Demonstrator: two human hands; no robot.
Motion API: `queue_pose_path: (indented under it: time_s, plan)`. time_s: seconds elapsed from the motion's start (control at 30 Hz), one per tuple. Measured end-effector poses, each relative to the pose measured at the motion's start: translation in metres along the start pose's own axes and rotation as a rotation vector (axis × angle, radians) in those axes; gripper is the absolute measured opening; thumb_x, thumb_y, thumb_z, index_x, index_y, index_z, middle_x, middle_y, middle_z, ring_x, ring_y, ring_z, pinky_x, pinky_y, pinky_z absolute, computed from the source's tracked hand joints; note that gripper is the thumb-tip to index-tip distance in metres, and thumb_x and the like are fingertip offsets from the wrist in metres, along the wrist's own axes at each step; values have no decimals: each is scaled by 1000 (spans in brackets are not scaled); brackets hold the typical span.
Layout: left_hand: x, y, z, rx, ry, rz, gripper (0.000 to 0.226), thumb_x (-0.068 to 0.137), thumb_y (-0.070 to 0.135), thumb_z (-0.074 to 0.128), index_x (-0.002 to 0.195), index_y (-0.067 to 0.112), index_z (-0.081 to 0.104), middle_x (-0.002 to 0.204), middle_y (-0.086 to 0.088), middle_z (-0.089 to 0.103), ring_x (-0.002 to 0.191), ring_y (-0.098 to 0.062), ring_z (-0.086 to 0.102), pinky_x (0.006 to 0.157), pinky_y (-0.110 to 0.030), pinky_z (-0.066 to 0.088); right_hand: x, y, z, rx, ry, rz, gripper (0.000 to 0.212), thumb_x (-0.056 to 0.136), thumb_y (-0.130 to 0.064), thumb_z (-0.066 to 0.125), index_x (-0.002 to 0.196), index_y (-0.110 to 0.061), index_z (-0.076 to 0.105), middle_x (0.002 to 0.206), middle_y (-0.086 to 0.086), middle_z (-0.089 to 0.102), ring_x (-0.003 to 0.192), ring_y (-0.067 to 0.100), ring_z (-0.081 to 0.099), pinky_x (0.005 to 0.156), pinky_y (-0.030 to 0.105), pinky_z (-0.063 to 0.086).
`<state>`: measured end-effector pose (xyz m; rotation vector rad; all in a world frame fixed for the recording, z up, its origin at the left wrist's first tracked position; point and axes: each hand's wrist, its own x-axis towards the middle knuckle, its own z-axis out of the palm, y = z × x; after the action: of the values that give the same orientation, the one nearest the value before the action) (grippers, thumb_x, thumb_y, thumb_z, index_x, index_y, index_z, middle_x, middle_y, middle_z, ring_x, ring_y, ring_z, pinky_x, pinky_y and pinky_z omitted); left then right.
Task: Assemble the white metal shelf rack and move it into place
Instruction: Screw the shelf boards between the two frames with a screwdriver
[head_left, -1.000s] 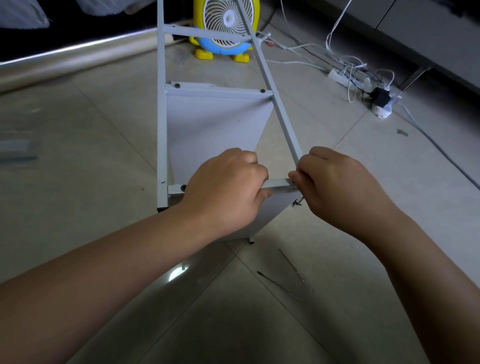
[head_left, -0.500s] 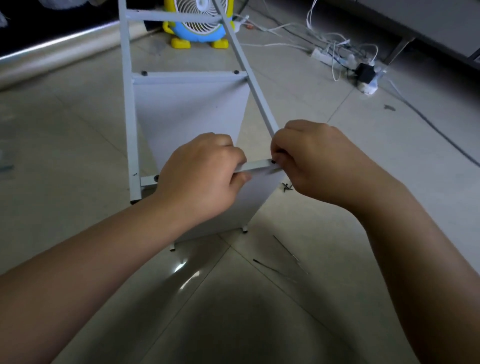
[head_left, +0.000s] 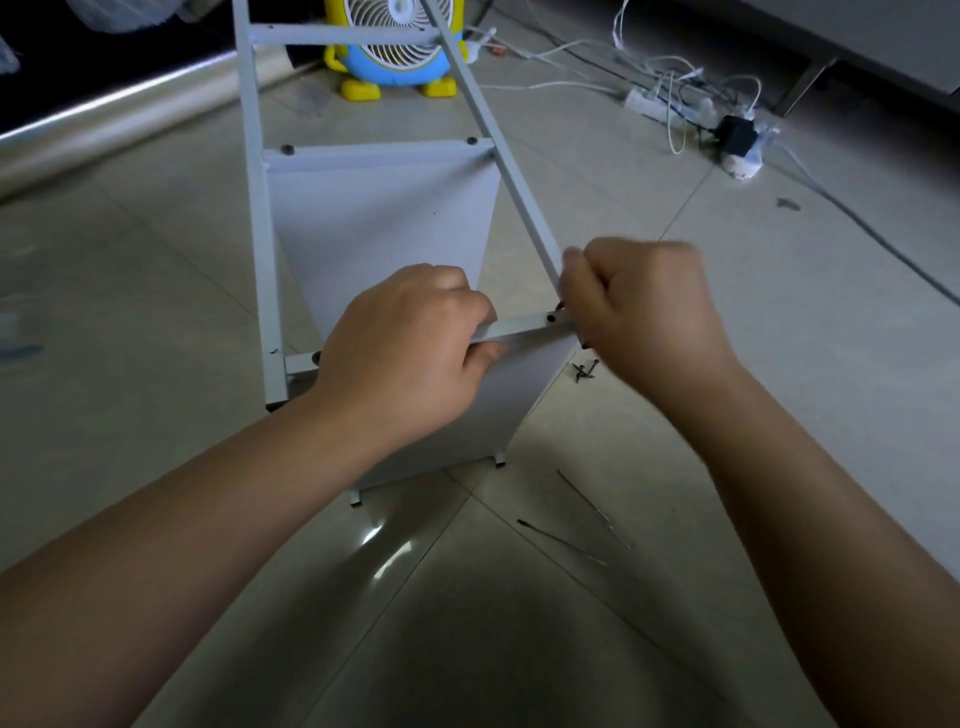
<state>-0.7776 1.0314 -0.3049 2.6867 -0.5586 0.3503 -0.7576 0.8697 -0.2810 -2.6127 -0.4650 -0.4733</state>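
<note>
Left hand (head_left: 410, 353) grips the front crossbar (head_left: 524, 328) of the white shelf rack (head_left: 384, 218); right hand (head_left: 639, 317) curls, blurred, at the corner, grasp unclear.

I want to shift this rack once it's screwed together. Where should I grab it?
Probably take the rack by its left rail and right rail together, reaching down from above between the shelf panels. Both rails are slim, bare and lie uppermost along its length; the panels are wide flat sheets with little to grip.
</note>
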Motion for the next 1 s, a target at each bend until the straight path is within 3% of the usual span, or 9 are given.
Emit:
queue_pose_path:
  time_s: [0.1,0.17,0.3,0.43,0.57,0.83,0.9,1.0]
  plan:
    - [1,-2,-1,9,1,19,21,77,24,68,71,4,70,65,-9,59,60,-15,39,54,-9,17,13,1,-17,43,-25,16,39,88,-22,38,50,-14,33,44,-4,31,40,9,27,43,16,23]
    - [1,-1,-1,4,-6,16,20,75,24,69,69,5,69,63,-8,58,60,-14,38,52,-10,17,14,-1,-22,-13,-166,-58,35,93,-24,41,59,-14,37,50,-12,30,44,3,28,47,12,27]
    - [-1,1,0,-6,-4,-6,19,75,21,73,69,4,68,64,-8,57,60,-17,40,51,-22,27,7,4,-19,-80,-481,-77,22,95,-23,44,81,-7,52,64,-5,43,58,9,40,58,26,35]
    - [0,0,-2,-1,-8,8,20,75,22,68,67,4,67,64,-8,57,60,-16,38,50,-16,21,7,9,-27,-56,-466,-117,14,90,-15,52,83,-5,58,69,-1,52,61,7,45,59,15,34]
    - [0,-1,-1,1,-24,3,23,77,25,64,66,4,67,63,-8,57,58,-17,41,54,-10,18,9,9,-36,-55,-403,-198,15,80,-11,54,78,-2,65,68,9,62,60,22,55,57,16,37]
    - [0,0,-1,17,-33,17,28,74,29,57,66,5,69,61,-8,59,55,-19,49,58,-8,20,12,-3,-35,-116,-460,-229,23,77,-9,47,76,-1,69,68,12,62,60,22,53,56,22,39]
    - [-1,-1,-1,17,-26,20,24,76,26,61,67,4,69,62,-9,59,56,-19,48,58,-8,20,14,-8,-34,-186,-479,-228,21,86,-8,48,83,-3,68,78,11,61,71,24,55,65,32,45]
    - [-2,0,0,6,1,30,19,75,21,68,67,4,69,62,-9,58,58,-14,40,56,-9,20,14,-15,-32,-280,-524,-225,18,89,-7,47,93,-8,65,86,5,53,82,21,54,75,31,46]
